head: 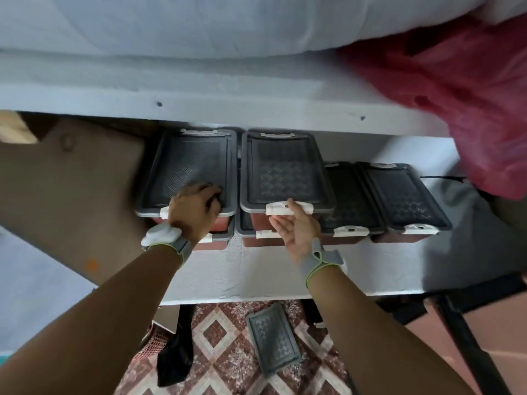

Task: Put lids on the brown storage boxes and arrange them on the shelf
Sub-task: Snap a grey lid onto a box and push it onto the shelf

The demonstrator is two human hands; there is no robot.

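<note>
Several brown storage boxes with grey lids and white latches stand on a white shelf. At the left, one lidded box sits stacked on a lower box; my left hand rests on its front edge, fingers curled over the lid. Beside it a second stacked box sits on another; my right hand is open, fingertips touching its white front latch. Two more lidded boxes stand single to the right. A loose grey lid lies on the patterned rug below.
A white shelf board overhangs the boxes closely. A pink plastic bag hangs at the upper right. A brown cardboard piece leans at the left. A dark metal frame stands at the lower right, beside the rug.
</note>
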